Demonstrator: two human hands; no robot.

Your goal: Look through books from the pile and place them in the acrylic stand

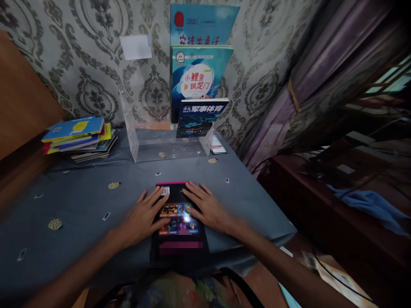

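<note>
A dark book (180, 239) with a pink edge and a grid of small colourful pictures lies flat near the front edge of the table. My left hand (144, 216) rests on its left side, fingers spread. Across from it, my right hand (208, 209) lies on the book's right side with its fingers stretched out. Parts of the cover are hidden under both hands. Beyond the book stands a clear acrylic book rack (170, 149). On the rack's right side, a dark blue book (202, 119) stands in front of a teal book (201, 64) and a taller blue book (205, 21).
A stack of books (80, 137) sits at the back left of the blue tablecloth (80, 192). Patterned wallpaper (96, 64) lies behind. To the right hang a purple curtain (282, 98) and, lower down, a dark red surface with a blue cloth (366, 205).
</note>
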